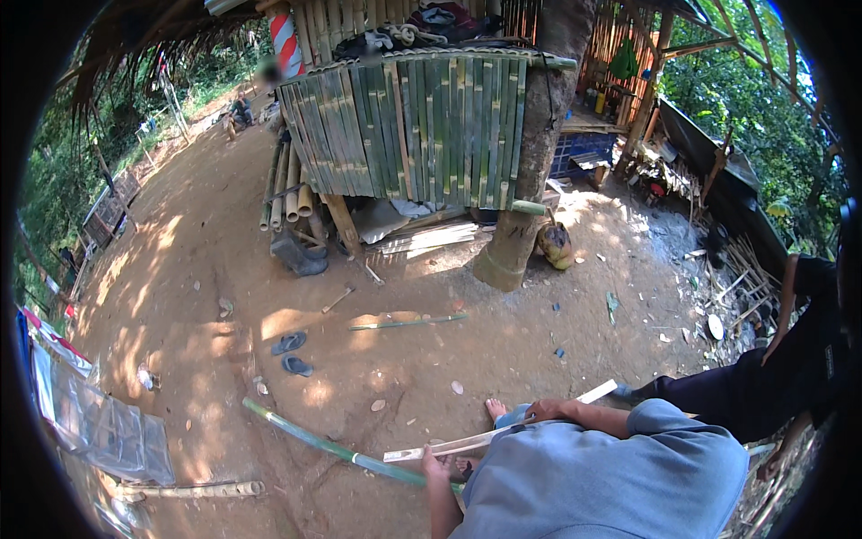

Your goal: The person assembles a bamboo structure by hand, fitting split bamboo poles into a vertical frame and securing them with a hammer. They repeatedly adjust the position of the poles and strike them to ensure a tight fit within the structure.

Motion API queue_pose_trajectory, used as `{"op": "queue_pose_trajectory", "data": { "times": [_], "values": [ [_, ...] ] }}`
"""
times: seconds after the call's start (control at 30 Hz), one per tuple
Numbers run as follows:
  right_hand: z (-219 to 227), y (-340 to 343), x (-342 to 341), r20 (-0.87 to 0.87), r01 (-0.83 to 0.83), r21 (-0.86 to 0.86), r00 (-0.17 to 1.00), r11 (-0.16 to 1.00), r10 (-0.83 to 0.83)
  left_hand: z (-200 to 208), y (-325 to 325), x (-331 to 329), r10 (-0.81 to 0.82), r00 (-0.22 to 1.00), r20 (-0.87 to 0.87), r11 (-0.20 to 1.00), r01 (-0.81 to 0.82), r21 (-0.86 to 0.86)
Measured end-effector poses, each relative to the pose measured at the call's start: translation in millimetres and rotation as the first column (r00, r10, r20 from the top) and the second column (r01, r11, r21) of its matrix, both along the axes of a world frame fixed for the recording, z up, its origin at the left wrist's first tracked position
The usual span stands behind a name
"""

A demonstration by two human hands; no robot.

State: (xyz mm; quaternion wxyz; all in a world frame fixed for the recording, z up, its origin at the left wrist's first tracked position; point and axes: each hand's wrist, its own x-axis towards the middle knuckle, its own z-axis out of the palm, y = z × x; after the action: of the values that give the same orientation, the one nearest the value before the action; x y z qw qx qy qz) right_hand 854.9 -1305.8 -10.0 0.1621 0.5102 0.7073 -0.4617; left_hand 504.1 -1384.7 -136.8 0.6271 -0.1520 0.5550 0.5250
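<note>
A long pale split bamboo strip [406, 455] runs slantwise in front of my grey-blue shirt, its far end showing past my right forearm. My left hand [436, 464] is closed round it close to its left end. Farther along, my right hand [544, 410] is curled down onto the strip, its fingers partly hidden. A lengthwise line shows on the strip, and I cannot tell whether it is one piece or two together. Beneath my left hand, a green bamboo length [346, 454] lies on the dirt, its near end hidden by my body.
Another person in dark clothes [790, 359] stands close on my right. Grey sandals [289, 343] and a thin green stick [409, 322] lie ahead. Beyond are a bamboo-slat platform [413, 130], a tree trunk [530, 171] and a coconut [556, 246]. Clear plastic sheeting [108, 431] is at left.
</note>
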Motion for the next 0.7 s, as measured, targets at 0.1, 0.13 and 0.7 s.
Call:
{"op": "queue_pose_trajectory", "data": {
  "times": [0.1, 0.13, 0.7],
  "values": [
    [-14.5, -1.2, 15.9, 0.010, -0.059, -0.035, 0.998, 0.998, 0.060, -3.9, -17.9, 7.8, 0.033, 0.999, 0.033, 0.998, -0.031, -0.048],
    [-12.0, -5.3, 15.6, -0.024, 0.031, -0.010, 0.999, 0.999, -0.031, -8.2, -21.7, 9.0, 0.038, 0.998, 0.054, 0.998, -0.035, -0.050],
    [-3.9, -1.3, 14.2, 0.368, 0.157, -0.077, 0.922, 0.985, -0.118, 119.9, 34.2, -27.6, -0.097, 0.954, -0.285, 0.936, 0.185, 0.300]
  ]
}}
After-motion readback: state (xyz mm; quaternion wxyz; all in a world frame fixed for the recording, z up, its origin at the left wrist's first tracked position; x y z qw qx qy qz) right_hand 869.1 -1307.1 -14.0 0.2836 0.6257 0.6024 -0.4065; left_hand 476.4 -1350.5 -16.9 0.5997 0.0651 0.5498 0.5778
